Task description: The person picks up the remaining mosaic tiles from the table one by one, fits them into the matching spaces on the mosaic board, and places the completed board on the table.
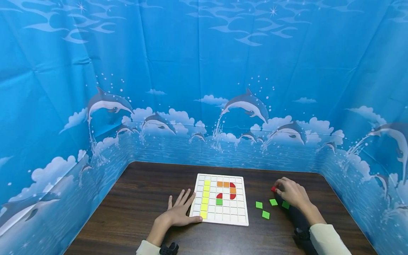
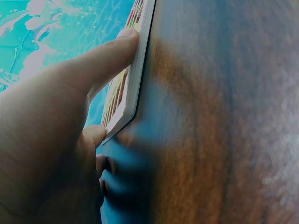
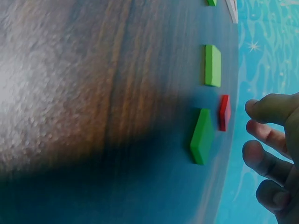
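A white grid board [image 1: 226,216] lies on the dark table, bearing a column of yellow squares [image 1: 205,200], a few orange squares [image 1: 220,184], red quarter-round pieces [image 1: 232,196] and a green square [image 1: 219,202]. My left hand [image 1: 180,212] rests at its left side with fingers spread; in the left wrist view the thumb [image 2: 114,51] touches the board's edge [image 2: 135,79]. Above a loose red piece [image 1: 273,189] hovers my right hand [image 1: 292,192]. The right wrist view shows the fingers apart, with a gap to the red piece [image 3: 224,113].
Several loose green squares [image 1: 266,214] lie between the board and my right hand, one green square [image 1: 285,204] just under that hand. The brown table [image 1: 143,187] is bordered by a blue dolphin-print curtain [image 1: 197,148] behind and at the sides.
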The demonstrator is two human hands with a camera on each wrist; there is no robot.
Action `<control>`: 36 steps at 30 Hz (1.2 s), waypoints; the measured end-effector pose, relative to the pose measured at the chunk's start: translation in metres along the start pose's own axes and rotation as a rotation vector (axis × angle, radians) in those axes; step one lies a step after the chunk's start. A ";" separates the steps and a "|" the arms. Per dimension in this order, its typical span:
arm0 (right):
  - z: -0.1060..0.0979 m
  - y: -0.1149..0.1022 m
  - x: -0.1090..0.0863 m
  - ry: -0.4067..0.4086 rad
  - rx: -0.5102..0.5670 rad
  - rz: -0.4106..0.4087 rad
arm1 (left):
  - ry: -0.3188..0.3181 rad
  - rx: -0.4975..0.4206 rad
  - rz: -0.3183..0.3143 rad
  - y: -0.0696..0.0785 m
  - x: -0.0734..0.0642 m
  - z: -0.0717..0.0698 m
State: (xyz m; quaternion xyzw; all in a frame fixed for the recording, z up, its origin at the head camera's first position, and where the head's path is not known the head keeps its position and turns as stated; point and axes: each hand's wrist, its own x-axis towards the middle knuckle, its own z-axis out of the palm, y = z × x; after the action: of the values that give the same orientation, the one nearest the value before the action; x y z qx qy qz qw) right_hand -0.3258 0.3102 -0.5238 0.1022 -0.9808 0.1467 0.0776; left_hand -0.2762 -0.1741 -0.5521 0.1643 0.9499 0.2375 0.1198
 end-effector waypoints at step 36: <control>0.020 0.006 -0.003 0.026 -0.018 0.050 | 0.015 0.000 -0.004 -0.012 0.007 0.010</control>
State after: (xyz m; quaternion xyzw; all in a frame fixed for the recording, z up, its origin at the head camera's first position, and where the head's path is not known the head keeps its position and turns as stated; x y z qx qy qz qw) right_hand -0.3271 0.3103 -0.5453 0.0749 -0.9833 0.1413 0.0874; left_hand -0.2831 -0.1772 -0.5679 0.1608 0.9511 0.2384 0.1132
